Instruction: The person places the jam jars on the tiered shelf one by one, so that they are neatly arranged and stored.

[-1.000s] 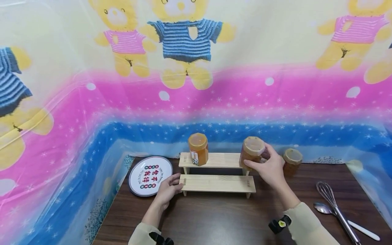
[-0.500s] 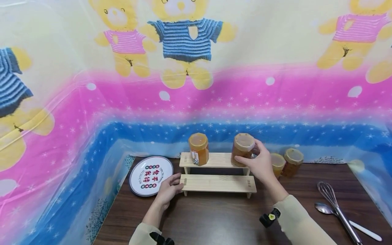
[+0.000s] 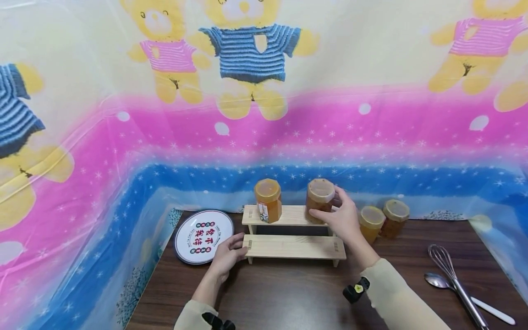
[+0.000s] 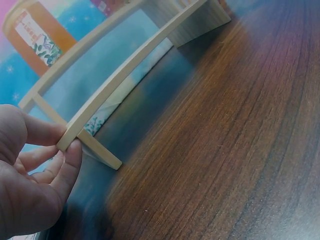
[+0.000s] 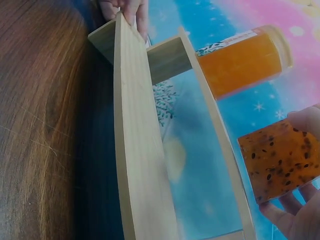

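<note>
Gripping an amber jar dotted with dark seeds (image 3: 316, 200), the right hand (image 3: 341, 217) is holding it upright over the right part of the wooden shelf's (image 3: 294, 246) upper board (image 3: 294, 215), thumb on the near side and fingers curling round behind. Those far fingers are partly hiding behind the jar in the head view, while the right wrist view is cutting off the lid and much of the hand. A thin strip of blue is showing there between the jar's base and the board's edge; whether they are touching elsewhere is hard to tell.

The left hand (image 3: 227, 256) is pinching the left end of the lower board (image 3: 284, 250), just beside the plate (image 3: 204, 237), its wrist cut off in its own view. A labelled jar (image 3: 268, 204) is standing toward the upper board's left end, leaving a gap before the held jar. The right forearm is running close past a yellow jar (image 3: 372, 221), which is partly covering a darker jar (image 3: 395, 215) beyond. Open tabletop (image 3: 288, 293) is spreading on the near side, between the sleeves. At right, a whisk (image 3: 459, 282) is crossing over a spoon (image 3: 491, 310), its handle running out of frame.
</note>
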A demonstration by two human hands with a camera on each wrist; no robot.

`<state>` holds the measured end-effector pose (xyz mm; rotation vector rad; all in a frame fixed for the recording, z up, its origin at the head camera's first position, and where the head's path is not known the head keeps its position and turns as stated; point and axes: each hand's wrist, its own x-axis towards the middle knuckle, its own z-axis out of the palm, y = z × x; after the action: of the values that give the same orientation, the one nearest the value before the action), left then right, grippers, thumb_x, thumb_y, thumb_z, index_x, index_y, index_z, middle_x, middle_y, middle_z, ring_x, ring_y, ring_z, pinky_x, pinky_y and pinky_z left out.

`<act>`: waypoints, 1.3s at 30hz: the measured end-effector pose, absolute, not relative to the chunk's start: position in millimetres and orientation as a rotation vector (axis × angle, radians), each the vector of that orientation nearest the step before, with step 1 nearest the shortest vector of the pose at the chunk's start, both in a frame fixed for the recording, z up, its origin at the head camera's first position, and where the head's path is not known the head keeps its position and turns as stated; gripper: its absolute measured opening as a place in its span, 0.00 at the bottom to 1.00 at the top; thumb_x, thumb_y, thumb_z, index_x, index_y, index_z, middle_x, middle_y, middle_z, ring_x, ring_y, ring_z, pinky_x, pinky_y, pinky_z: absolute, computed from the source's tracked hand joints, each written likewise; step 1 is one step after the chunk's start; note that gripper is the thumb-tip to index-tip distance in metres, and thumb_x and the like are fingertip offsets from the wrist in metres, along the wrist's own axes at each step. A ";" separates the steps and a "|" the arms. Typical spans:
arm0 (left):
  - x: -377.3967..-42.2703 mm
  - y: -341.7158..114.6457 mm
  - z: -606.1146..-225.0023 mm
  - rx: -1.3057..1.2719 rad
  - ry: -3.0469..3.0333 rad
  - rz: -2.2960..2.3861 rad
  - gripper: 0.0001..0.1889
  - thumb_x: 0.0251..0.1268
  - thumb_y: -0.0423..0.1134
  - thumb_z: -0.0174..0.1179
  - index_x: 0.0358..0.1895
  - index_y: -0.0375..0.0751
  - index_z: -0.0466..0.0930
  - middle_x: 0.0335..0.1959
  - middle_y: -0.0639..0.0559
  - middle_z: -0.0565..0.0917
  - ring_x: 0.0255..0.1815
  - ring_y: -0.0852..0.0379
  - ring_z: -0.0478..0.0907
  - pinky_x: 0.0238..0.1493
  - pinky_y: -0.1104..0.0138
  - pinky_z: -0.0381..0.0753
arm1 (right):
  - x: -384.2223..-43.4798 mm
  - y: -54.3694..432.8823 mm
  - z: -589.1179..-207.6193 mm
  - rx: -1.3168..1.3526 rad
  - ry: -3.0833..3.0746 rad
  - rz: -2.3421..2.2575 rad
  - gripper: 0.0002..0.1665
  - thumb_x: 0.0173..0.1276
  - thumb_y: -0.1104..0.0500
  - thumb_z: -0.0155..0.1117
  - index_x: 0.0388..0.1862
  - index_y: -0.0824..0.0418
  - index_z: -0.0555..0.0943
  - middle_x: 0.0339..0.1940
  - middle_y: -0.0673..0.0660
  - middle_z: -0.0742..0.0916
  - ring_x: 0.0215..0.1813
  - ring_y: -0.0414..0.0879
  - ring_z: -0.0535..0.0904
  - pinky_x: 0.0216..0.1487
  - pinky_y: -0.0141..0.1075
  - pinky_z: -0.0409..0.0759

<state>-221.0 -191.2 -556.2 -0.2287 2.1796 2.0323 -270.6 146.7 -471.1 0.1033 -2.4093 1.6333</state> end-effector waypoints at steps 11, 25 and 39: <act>-221.0 -189.7 -556.5 -0.218 2.183 2.058 0.30 0.70 0.26 0.61 0.74 0.25 0.66 0.57 0.32 0.82 0.46 0.51 0.84 0.48 0.62 0.86 | -271.2 146.2 -472.3 0.084 -2.444 1.620 0.55 0.53 0.49 0.87 0.78 0.50 0.70 0.64 0.58 0.82 0.65 0.59 0.79 0.58 0.59 0.82; -222.8 -191.4 -557.5 -0.218 2.188 2.029 0.30 0.70 0.24 0.59 0.74 0.22 0.65 0.57 0.30 0.81 0.46 0.50 0.83 0.47 0.61 0.86 | -272.2 146.5 -474.9 0.099 -2.463 1.672 0.59 0.55 0.49 0.86 0.82 0.51 0.63 0.71 0.61 0.77 0.70 0.63 0.74 0.64 0.62 0.78; -222.6 -190.8 -558.4 -0.238 2.181 2.031 0.30 0.71 0.26 0.60 0.75 0.27 0.66 0.58 0.32 0.81 0.47 0.50 0.83 0.48 0.61 0.86 | -261.3 174.2 -474.5 0.292 -2.353 1.666 0.59 0.59 0.55 0.84 0.83 0.55 0.59 0.69 0.63 0.77 0.70 0.62 0.72 0.69 0.64 0.71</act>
<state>-222.6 -190.8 -558.4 -0.2376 2.1812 2.0312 -261.3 174.2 -474.5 0.2922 -2.3532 1.6657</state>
